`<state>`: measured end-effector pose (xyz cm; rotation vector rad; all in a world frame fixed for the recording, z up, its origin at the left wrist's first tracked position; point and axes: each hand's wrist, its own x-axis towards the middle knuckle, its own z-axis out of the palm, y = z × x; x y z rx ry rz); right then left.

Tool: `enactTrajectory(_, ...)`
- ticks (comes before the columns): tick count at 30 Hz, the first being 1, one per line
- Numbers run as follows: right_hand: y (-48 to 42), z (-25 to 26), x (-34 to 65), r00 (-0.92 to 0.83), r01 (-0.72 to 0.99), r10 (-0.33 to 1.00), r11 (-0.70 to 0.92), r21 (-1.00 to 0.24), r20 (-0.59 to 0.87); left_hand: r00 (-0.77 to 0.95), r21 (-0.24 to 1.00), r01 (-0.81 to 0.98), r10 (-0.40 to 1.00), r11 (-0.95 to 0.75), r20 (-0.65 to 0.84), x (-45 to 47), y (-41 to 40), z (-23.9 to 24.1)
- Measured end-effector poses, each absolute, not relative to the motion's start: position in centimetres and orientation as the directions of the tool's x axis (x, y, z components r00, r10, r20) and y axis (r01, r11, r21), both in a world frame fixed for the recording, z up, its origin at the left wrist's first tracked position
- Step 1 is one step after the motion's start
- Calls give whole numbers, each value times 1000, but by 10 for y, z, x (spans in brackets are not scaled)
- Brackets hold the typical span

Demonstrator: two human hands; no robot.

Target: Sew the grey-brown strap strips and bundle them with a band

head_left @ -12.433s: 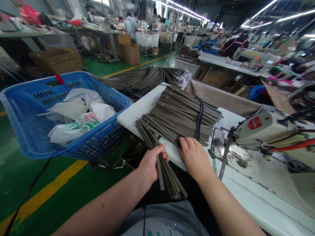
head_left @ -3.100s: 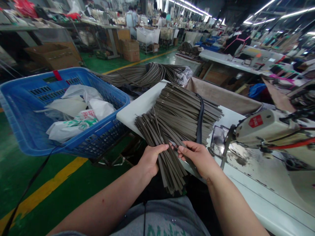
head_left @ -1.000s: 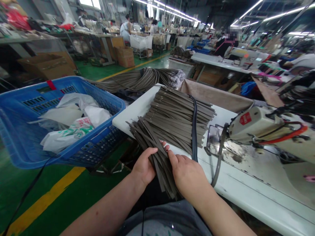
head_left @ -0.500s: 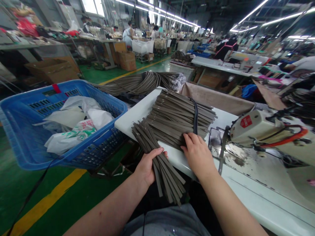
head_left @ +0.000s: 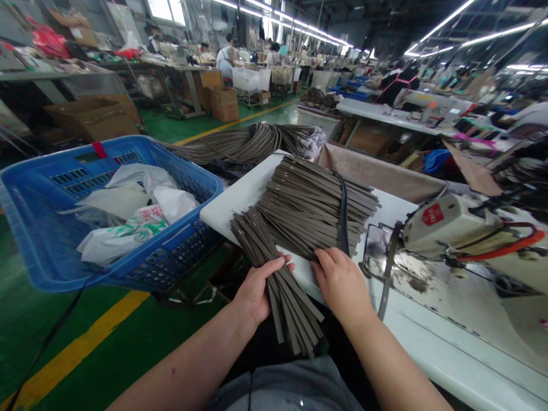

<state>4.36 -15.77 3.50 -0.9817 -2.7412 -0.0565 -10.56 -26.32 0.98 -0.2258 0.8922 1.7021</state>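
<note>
A bundle of flat grey-brown strips is in my left hand, with the thumb across the top and the fingers wrapped beneath. The bundle slants over the table's near edge, its far ends fanned out on the tabletop. Beside it lies a wide pile of the same strips, with a dark band across its right part. My right hand is at the pile's near edge, fingers closed on the end of the nearest strip. Its fingertips are partly hidden.
A sewing machine stands on the white table to the right, with a strip hanging by its head. To the left is a blue basket holding plastic bags. Long strips are heaped behind. People sit farther off.
My right hand has come slightly toward me and left, away from the dark band's end. The left hand keeps its hold on the bundle, and the camera view has shifted slightly.
</note>
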Motion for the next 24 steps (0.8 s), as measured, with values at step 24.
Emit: enactTrajectory(24,-177,53,37,-696,451,682,172,-876,-225,-301,468,-883,809,-36,-506,-101,-264,7)
